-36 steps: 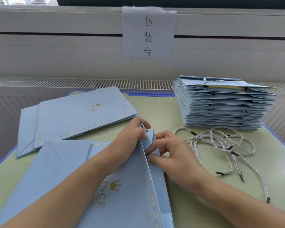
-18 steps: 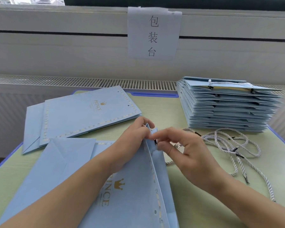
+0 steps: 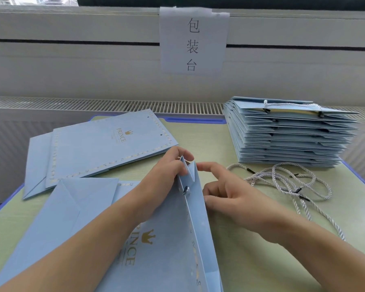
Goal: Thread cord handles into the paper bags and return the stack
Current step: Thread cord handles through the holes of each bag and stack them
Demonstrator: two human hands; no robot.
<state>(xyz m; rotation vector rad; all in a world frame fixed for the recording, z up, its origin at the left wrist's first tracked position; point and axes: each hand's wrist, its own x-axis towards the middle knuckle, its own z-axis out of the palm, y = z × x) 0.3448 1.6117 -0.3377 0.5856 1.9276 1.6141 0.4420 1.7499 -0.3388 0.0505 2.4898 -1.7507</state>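
The left hand [image 3: 169, 165] pinches the upper edge of the near pale-blue paper bag [image 3: 162, 239], holding its gusset open where a cord tip [image 3: 185, 189] already pokes through a punched hole. The right hand [image 3: 226, 197] is just beside it, forefinger stretched toward the fold, the others loosely curled, holding nothing. Best keep that pinch firm and draw the tip through until its knot seats — the loose cord handles [image 3: 287, 182] lie right, near the finished stack [image 3: 287, 133].

Near paper bag [image 3: 167, 239] cut off by bottom edge; small print under "PRINCE" too small to read.
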